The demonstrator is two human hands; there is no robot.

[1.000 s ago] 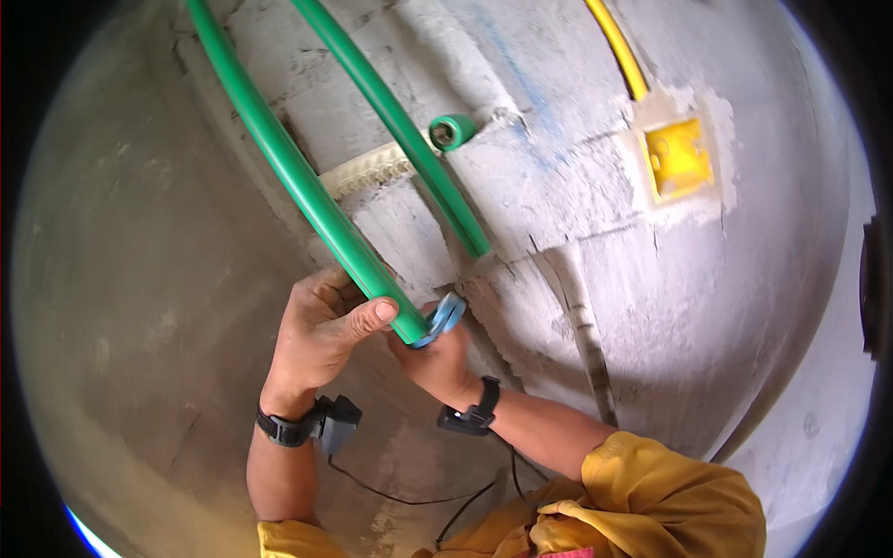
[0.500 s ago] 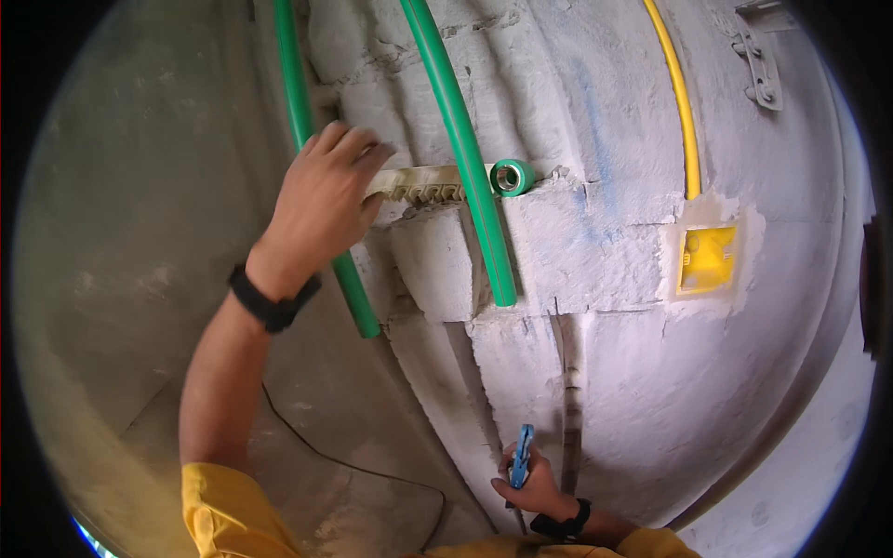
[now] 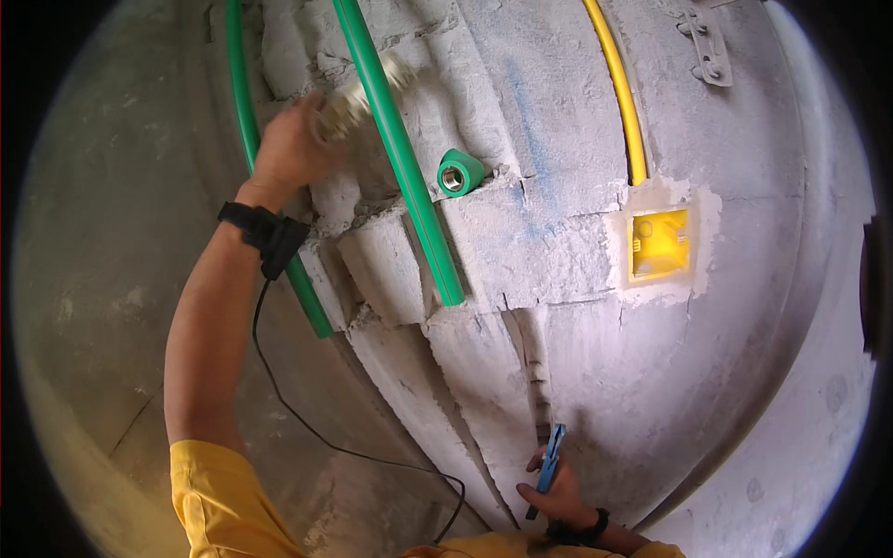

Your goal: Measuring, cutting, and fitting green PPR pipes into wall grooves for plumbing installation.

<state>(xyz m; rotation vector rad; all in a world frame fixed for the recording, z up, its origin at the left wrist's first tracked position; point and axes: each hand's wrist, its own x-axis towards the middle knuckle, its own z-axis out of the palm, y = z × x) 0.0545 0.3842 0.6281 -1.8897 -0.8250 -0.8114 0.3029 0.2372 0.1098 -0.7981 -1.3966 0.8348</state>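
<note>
My left hand (image 3: 290, 141) is raised at the upper left, closed on one end of a cream-coloured toothed strip (image 3: 342, 112). Motion blurs the strip, which passes behind a green pipe (image 3: 395, 144) hanging down the wall. A second green pipe (image 3: 244, 102) runs behind my left hand and wrist. To the right of the nearer pipe, a green fitting (image 3: 462, 174) with a metal-lined opening rests on a rough ledge. Low in the view, my right hand (image 3: 562, 495) grips a slim blue hand tool (image 3: 551, 462), its exact kind unclear. Its tip points up, away from the pipes.
A yellow conduit (image 3: 621, 102) comes down to a yellow wall box (image 3: 660, 246) set in plaster. Upper right, a metal bracket (image 3: 712, 56) is fixed to the wall. Chased grooves (image 3: 446, 400) run down the wall. A black cable (image 3: 344, 448) trails from my left wristband.
My left hand has taken hold of the cream strip and lifted it off the ledge. The green fitting stays there, turned somewhat. The view has shifted, and my right hand keeps the blue tool.
</note>
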